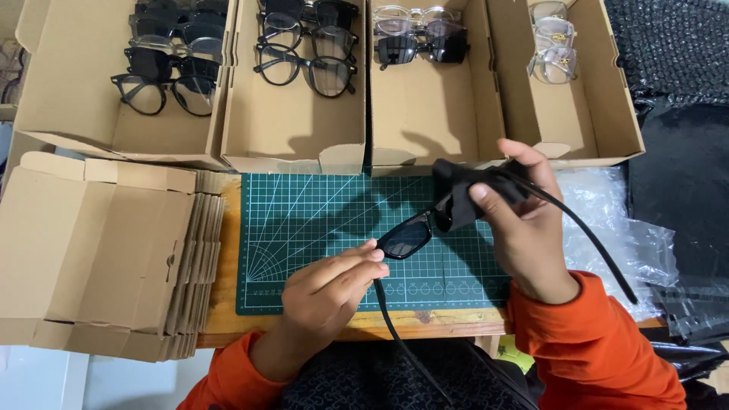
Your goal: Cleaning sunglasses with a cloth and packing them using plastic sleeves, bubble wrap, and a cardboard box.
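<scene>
Nearest: two orange sleeves (pixel 600 342) at the bench (pixel 228 319) edge.

Left hand (pixel 330 288): grip closed, fingertips pinching the outer corner of a pair of black sunglasses (pixel 408 237), held in the air just above the mat. One temple arm trails down toward the person's lap; the other sweeps out to the right past the wrist.

Right hand (pixel 524 228): grip closed on a black cleaning cloth (pixel 463 190), thumb pressing the cloth against the second lens, which is hidden beneath it.

Below the hands: green cutting mat (pixel 304 228) with white grid, lying flat on the wooden bench.

Left of the mat: stack of flat, unfolded cardboard boxes (pixel 99 250).

Right of the mat: crumpled clear plastic bags (pixel 623 235); beyond them, black bubble wrap (pixel 672 45).

Farthest: four open cardboard trays (pixel 296 129) set side by side, touching. The first two from the left hold black-framed glasses (pixel 304 68); the third holds clear and dark pairs; the fourth holds clear-framed glasses (pixel 553 45).
</scene>
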